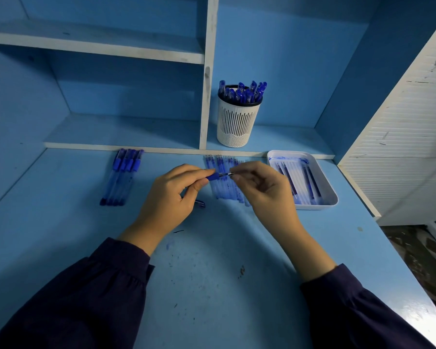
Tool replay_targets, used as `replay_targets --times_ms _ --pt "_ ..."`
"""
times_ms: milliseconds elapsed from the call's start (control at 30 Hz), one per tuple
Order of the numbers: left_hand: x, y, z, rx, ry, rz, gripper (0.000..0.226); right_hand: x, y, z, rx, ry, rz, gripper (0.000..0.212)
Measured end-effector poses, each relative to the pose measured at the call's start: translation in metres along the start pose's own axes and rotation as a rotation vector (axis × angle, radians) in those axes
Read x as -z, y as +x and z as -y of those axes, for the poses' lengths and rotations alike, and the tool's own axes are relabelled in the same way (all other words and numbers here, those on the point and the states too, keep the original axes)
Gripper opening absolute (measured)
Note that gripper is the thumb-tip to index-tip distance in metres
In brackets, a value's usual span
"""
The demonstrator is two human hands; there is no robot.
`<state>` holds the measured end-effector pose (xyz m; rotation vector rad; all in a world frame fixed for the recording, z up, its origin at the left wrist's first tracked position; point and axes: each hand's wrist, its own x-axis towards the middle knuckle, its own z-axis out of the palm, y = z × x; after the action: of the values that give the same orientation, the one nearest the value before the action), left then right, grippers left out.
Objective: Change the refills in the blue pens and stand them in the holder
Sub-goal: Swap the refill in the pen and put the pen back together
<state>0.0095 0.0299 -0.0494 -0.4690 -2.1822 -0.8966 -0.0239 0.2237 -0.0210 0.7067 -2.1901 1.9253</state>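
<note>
1. Reference landmark: the holder [238,127], a white slotted cup. It stands upright on the low shelf [287,139] at the back of the desk [212,273]. I see it packed with stored pens [244,93], blue caps up.
2. The left grip [171,195] is in front of the holder, slightly to its left. Its fingers curl round the pen [213,176] at the blue front section.
3. The right grip [264,190] is in front of the holder, slightly to its right. Thumb and forefinger pinch the same pen at its metal tip end.
4. The pen lies roughly level between both grips, above the desk, with its tip pointing right.
5. The loose refills [224,192] lie side by side on the desk directly in front of the holder. They sit beneath the held pen and are partly hidden by both grips.
6. The tray [331,195] sits in front of the holder and to its right. It is white, ink-smeared inside, and carries the tray refills [300,182].
7. The waiting pens [121,177] lie touching in a row, in front of the holder and well to its left.
8. A small dark-blue piece [200,204] lies on the desk just beside the left grip. I cannot tell what it is.
</note>
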Motion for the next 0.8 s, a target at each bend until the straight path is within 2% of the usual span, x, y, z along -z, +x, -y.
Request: replay_targets --times_ms 167,267,333,433,500,633,800 --pt "0.0 -0.002 0.0 0.009 -0.013 0.052 0.027 0.0 -0.001 -0.003 0.032 -0.159 0.071 0.013" --pt "0.0 -0.002 0.0 0.004 -0.009 0.063 0.025 0.001 0.0 -0.005 0.028 -0.241 0.078 0.006" --pt "-0.001 -0.002 -0.002 -0.005 -0.013 0.075 0.025 0.003 0.0 -0.006 0.011 -0.293 0.084 0.015" --pt "-0.001 -0.001 -0.004 -0.015 -0.008 0.075 0.026 0.007 0.001 -0.002 -0.054 -0.153 0.131 0.008" --pt "-0.001 -0.001 -0.003 -0.015 -0.005 0.068 0.025 0.009 0.002 -0.001 -0.078 -0.059 0.164 0.016" --pt "0.0 -0.002 -0.003 -0.007 -0.017 0.078 0.026 0.009 0.002 -0.002 -0.068 -0.1 0.187 0.007" --pt "0.0 0.0 -0.004 -0.017 -0.013 0.077 0.025 0.01 0.003 0.0 -0.1 -0.001 0.177 0.018"
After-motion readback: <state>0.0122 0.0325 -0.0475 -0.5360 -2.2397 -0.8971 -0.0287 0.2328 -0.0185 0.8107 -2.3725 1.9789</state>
